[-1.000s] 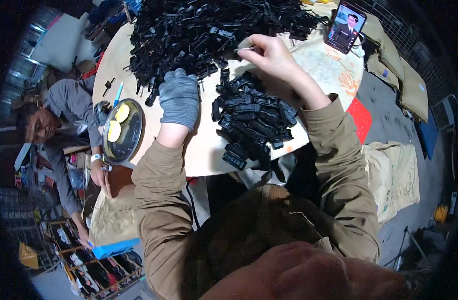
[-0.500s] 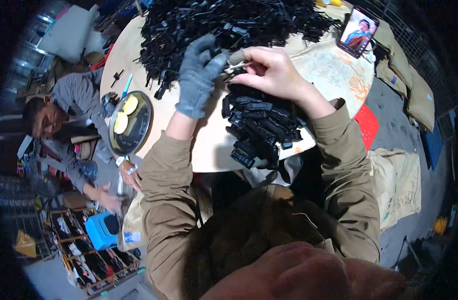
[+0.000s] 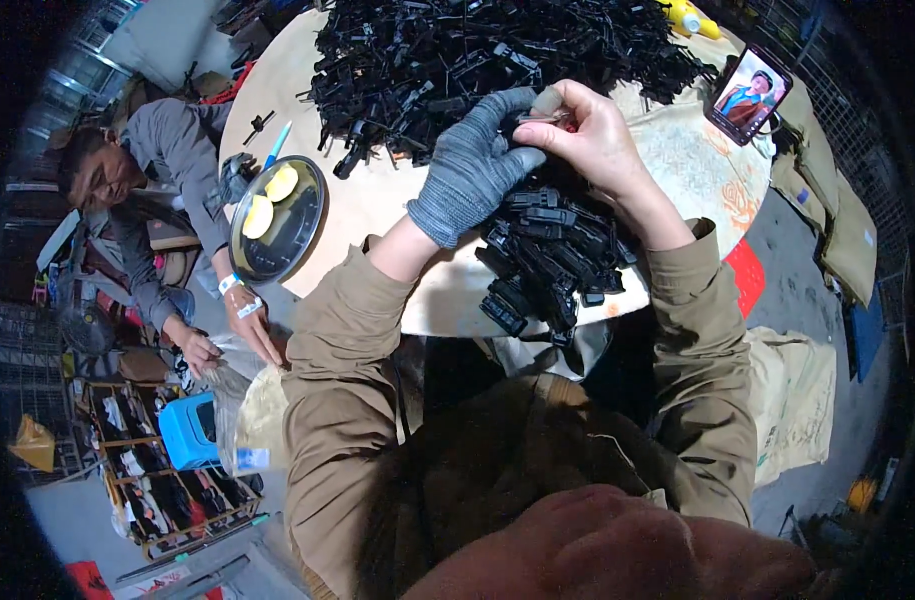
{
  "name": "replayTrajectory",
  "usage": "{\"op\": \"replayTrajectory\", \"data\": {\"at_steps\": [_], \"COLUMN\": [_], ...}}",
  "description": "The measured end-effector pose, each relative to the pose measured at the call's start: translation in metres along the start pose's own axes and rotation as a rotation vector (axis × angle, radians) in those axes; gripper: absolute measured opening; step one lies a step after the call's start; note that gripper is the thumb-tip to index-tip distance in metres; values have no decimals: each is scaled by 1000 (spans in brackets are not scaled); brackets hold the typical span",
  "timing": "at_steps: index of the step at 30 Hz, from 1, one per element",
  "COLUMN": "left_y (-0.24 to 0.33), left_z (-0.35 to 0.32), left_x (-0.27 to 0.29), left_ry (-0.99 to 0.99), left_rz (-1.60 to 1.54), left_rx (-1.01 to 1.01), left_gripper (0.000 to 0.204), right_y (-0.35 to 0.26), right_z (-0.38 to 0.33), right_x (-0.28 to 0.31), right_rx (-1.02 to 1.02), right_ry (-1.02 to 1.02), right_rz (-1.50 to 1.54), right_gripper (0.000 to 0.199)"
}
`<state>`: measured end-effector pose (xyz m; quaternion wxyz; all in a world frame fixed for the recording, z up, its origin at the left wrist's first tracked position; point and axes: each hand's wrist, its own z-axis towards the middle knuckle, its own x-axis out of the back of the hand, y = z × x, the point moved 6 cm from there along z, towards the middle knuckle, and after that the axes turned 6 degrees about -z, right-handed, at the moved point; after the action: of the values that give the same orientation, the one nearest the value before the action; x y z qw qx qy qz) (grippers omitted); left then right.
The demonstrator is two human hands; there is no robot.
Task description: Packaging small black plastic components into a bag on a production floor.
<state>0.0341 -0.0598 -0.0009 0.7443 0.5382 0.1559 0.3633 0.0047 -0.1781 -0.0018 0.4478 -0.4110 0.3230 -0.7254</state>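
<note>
My left hand [image 3: 474,165], in a grey knitted glove, is closed with its fingers curled over the table. Its fingertips meet those of my right hand [image 3: 599,145], which is bare apart from a pale cover on one fingertip. The right thumb and forefinger are pinched together. Whatever sits between the two hands is small and mostly hidden; only a reddish bit shows. Just below them lies a pile of black plastic parts [image 3: 557,250] near the table's front edge. Beyond my hands spreads a large heap of similar black parts [image 3: 417,75].
The round pale table [image 3: 372,215] carries a dark plate [image 3: 302,240] with two yellow pieces, a light blue pen [image 3: 277,145], a phone [image 3: 749,95] and a yellow bottle [image 3: 692,20]. At the left, another person [image 3: 177,140] leans in, handling clear plastic. Sacks [image 3: 792,400] lie at the right.
The view has shifted, so the table sits slightly differently. My left fingers have closed in against my right fingertips. The other person's hands have come onto the clear plastic.
</note>
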Motion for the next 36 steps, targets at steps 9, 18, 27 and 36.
{"op": "replayTrajectory", "data": {"at_steps": [9,18,27,36], "left_y": [-4,6,18,7], "left_z": [4,1,-9,10], "left_x": [12,12,15,25], "left_ry": [116,83,198,284], "left_rz": [-251,38,198,332], "left_rx": [50,-115,-331,-294], "left_gripper": [36,36,16,37], "right_y": [-1,-8,-14,20], "right_z": [-2,-4,-7,13], "right_x": [-7,-7,-16,37], "right_rx": [-124,-47,-167,66], "right_ry": [-187,-189,-155,-28], "right_rz": [163,94,130,-566], "right_gripper": [17,18,19,23]}}
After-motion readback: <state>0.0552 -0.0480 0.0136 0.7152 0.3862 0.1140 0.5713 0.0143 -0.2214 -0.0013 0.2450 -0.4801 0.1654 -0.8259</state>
